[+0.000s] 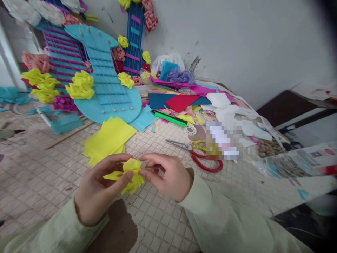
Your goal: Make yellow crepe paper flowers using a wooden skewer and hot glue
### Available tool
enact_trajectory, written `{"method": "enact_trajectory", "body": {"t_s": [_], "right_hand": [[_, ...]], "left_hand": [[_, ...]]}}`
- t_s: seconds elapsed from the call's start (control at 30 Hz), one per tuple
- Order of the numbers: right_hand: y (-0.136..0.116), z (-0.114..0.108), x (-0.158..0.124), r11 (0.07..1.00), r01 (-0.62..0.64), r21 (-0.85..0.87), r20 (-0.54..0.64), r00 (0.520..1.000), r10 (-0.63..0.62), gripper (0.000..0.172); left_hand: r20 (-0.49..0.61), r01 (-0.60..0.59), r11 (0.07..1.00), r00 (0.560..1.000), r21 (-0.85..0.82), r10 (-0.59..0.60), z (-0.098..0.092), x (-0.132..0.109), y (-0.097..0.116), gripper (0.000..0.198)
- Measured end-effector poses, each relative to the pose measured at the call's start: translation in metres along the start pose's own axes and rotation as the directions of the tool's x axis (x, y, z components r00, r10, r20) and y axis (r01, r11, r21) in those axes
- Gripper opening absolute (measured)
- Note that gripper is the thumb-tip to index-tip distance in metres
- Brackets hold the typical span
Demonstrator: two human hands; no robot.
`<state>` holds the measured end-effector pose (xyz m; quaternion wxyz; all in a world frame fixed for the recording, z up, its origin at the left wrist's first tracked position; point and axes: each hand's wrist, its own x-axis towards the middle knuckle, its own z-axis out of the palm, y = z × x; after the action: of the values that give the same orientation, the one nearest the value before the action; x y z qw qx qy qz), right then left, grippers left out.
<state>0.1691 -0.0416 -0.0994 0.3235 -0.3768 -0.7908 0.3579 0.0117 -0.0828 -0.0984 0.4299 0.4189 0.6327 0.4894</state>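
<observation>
A small yellow crinkled paper flower (133, 165) is between my two hands, over the tiled-pattern tabletop. My left hand (101, 188) is closed on it, thumb in front and fingers behind. At the flower's right edge, my right hand (168, 175) pinches it between thumb and fingertips. Something thin and brownish shows by the right fingertips, too small to make out. Just beyond my left hand lies a stack of yellow paper sheets (109, 135). Scissors (206, 161) with red and yellow handles rest beyond my right hand, blades pointing left.
A light blue guitar-shaped cutout (107, 84) with strings and paper flowers leans at the back left. Behind it stand darker blue ones. A green box cutter (171, 118), purple yarn (181, 76), white scraps (231, 116) and a roll of clear tape (191, 130) lie farther back.
</observation>
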Motion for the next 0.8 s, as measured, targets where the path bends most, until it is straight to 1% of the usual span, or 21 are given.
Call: {"method": "enact_trajectory", "body": {"t_s": [0.07, 0.13, 0.23, 0.33, 0.4, 0.53, 0.7, 0.8], "right_hand": [[-0.001, 0.001, -0.001, 0.996, -0.038, 0.078, -0.002, 0.999, 0.038, 0.022], [-0.001, 0.001, -0.001, 0.989, -0.065, 0.131, 0.004, 0.998, 0.065, 0.025], [0.0, 0.0, -0.001, 0.985, -0.089, 0.146, -0.009, 0.996, 0.091, 0.025], [0.001, -0.001, 0.0, 0.983, -0.11, 0.146, -0.028, 0.993, 0.115, 0.026], [0.001, -0.002, 0.0, 0.982, -0.116, 0.147, -0.044, 0.991, 0.124, 0.026], [0.001, -0.001, 0.001, 0.98, -0.118, 0.158, -0.086, 0.987, 0.133, 0.024], [0.0, 0.001, 0.001, 0.982, -0.103, 0.159, -0.135, 0.983, 0.126, 0.023], [0.0, 0.001, 0.001, 0.982, -0.103, 0.159, -0.139, 0.982, 0.126, 0.023]], "left_hand": [[-0.02, -0.028, 1.0, 0.999, 0.007, 0.028, 0.001, 0.0, 0.0, 0.025], [-0.009, -0.022, 0.999, 1.0, -0.028, 0.022, 0.002, -0.001, -0.001, 0.021], [0.071, 0.051, 0.991, 0.997, -0.122, -0.043, 0.003, -0.001, -0.004, 0.018], [0.137, 0.085, 0.987, 0.988, -0.134, -0.066, -0.001, 0.001, -0.009, 0.015], [0.136, 0.061, 0.993, 0.99, -0.102, -0.047, -0.004, 0.003, -0.012, 0.016], [0.078, 0.034, 0.995, 0.997, -0.097, -0.026, -0.007, 0.005, -0.014, 0.022], [0.043, -0.028, 0.992, 0.998, -0.127, 0.034, -0.005, 0.003, -0.018, 0.016], [0.045, -0.019, 0.989, 0.999, -0.146, 0.026, -0.006, 0.002, -0.02, 0.015]]}}
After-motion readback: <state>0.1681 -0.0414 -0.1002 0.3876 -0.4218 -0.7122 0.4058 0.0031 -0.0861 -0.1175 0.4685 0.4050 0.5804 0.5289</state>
